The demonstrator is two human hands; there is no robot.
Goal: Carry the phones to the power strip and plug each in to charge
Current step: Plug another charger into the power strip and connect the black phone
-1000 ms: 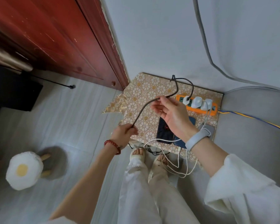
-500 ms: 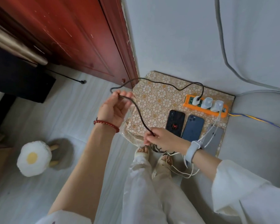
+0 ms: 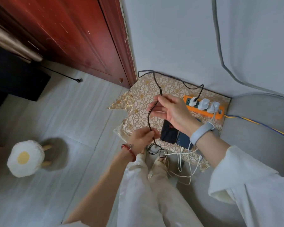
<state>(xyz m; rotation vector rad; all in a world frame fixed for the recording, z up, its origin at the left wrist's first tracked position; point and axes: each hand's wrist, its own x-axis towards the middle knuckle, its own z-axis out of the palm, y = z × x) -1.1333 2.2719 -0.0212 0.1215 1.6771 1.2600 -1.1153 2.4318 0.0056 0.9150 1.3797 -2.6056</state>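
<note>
An orange power strip (image 3: 220, 114) lies at the back of a gold patterned mat (image 3: 143, 99), with three white chargers plugged in. A black phone (image 3: 168, 131) and a blue phone (image 3: 184, 140) lie side by side on the mat, partly under my right wrist. A black braided cable (image 3: 148, 117) runs from the leftmost charger, loops over the mat's back edge and comes down between my hands. My right hand (image 3: 172, 110) pinches it high up; my left hand (image 3: 143, 138) grips it lower, near the mat's front edge. White cables (image 3: 180, 161) trail off the front.
A red wooden door (image 3: 64, 35) stands at the left and a grey wall behind the mat. A fried-egg cushion stool (image 3: 25, 158) sits on the floor at the left. A grey sofa (image 3: 261, 141) flanks the mat on the right. My feet are at the mat's front edge.
My hands have swapped heights along the black cable: the right hand rose from the mat's front edge to above the phones, and the left hand dropped from up left to the front edge.
</note>
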